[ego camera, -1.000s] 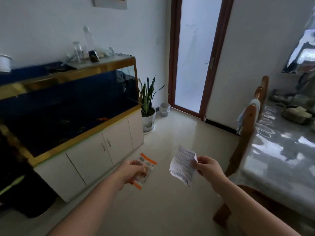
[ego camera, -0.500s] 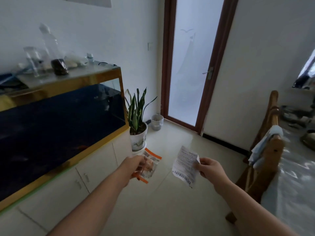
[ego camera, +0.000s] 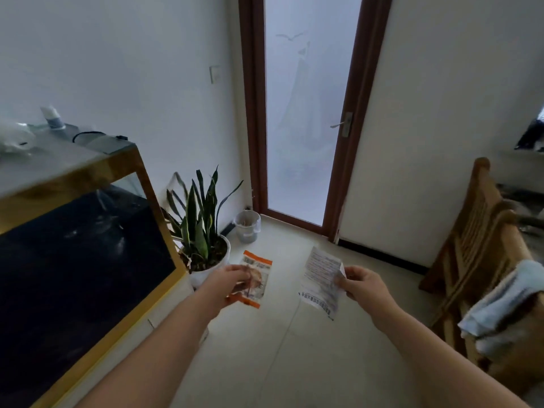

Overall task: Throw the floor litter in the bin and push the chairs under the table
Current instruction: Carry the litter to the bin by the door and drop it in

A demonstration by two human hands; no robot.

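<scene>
Held out over the pale tiled floor, two pieces of litter, one per hand. In the left hand: a snack wrapper, flat, clear-fronted with orange bands at top and bottom, long axis nearly upright and leaning slightly right at the top; print on it too blurred to read. Left grip clamped on the wrapper's left edge, thumb and fingertips pinched together over it. In the right hand: a white paper slip, creased, covered in fine lines of print, a blue strip along the bottom edge; long axis upright, top tilted slightly left; writing too small to read. Right grip pinched on the slip's right edge near the top corner. Beyond both, on the floor by the frosted-glass door: a small grey bin, just right of a potted snake plant. At left a gold-framed fish tank; at right a wooden chair with a pale cloth draped over it
</scene>
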